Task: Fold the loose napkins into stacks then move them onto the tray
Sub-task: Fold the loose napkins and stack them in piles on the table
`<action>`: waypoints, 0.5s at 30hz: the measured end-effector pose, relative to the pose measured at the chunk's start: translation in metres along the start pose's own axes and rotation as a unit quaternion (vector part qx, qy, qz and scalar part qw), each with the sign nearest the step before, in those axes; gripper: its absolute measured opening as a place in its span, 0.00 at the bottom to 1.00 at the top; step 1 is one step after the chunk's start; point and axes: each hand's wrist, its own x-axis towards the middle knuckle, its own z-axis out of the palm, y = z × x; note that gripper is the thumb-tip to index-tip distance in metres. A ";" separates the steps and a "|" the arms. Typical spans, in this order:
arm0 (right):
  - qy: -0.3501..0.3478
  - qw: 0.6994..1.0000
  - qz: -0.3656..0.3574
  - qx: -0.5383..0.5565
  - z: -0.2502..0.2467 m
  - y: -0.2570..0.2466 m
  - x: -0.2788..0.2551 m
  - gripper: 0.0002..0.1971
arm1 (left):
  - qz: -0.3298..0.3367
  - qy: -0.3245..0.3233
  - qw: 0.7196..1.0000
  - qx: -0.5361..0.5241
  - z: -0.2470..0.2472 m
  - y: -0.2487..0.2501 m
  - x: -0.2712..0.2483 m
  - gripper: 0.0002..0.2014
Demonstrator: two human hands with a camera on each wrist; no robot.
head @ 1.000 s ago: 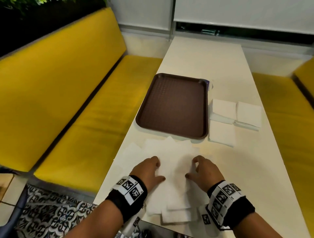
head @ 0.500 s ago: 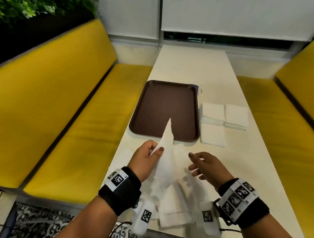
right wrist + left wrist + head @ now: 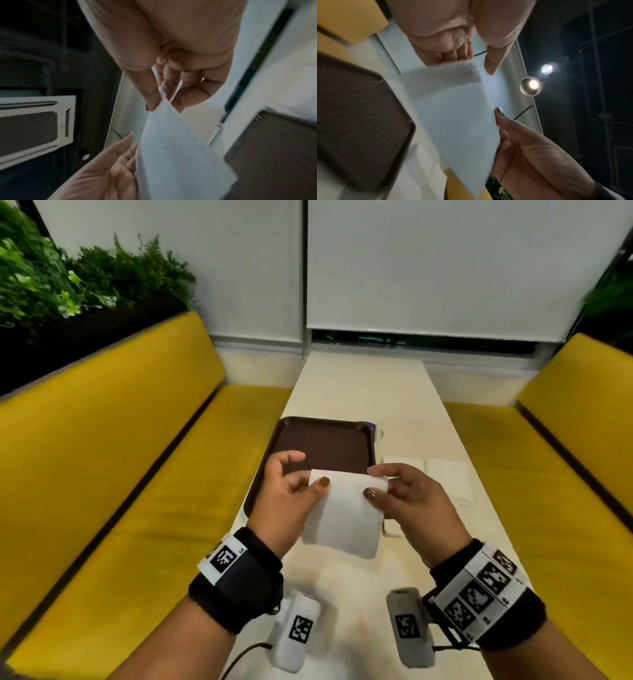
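Note:
A white napkin (image 3: 346,515) hangs in the air over the near end of the table, in front of the brown tray (image 3: 322,443). My left hand (image 3: 313,484) pinches its upper left corner with the thumb on the near face. My right hand (image 3: 375,482) pinches the upper right corner. The left wrist view shows the napkin (image 3: 458,121) spread between both hands beside the tray (image 3: 359,121). In the right wrist view the thumb and fingers pinch the napkin (image 3: 171,155) at its corner. The tray holds nothing that I can see.
Folded napkin stacks (image 3: 445,477) lie on the white table (image 3: 363,385) right of the tray. Loose napkins (image 3: 342,580) lie blurred under my hands. Yellow benches (image 3: 120,474) flank the table on both sides. A window blind closes the far end.
Both hands lay on the loose napkins a second ago. The left hand lifted one napkin, the right hand took its other corner, and both now hold it up, spread.

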 end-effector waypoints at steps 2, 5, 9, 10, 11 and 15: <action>0.000 0.999 -0.035 -0.024 -0.006 -0.015 0.009 0.12 | 0.050 -0.021 0.998 0.015 0.003 0.017 0.009 0.18; 0.011 0.995 -0.077 -0.066 -0.015 -0.034 0.022 0.09 | 0.122 -0.032 0.991 0.047 0.008 0.039 0.020 0.12; 0.015 0.991 -0.121 -0.062 -0.026 -0.051 0.036 0.06 | 0.171 -0.033 0.982 0.066 0.014 0.059 0.029 0.11; 0.016 0.990 -0.128 -0.058 -0.028 -0.055 0.039 0.05 | 0.181 -0.032 0.980 0.078 0.015 0.063 0.032 0.11; 0.015 0.990 -0.133 -0.055 -0.030 -0.059 0.041 0.05 | 0.187 -0.029 0.977 0.095 0.016 0.067 0.033 0.11; 0.014 0.986 -0.152 -0.067 -0.035 -0.074 0.050 0.03 | 0.218 -0.001 0.965 0.145 0.021 0.080 0.042 0.09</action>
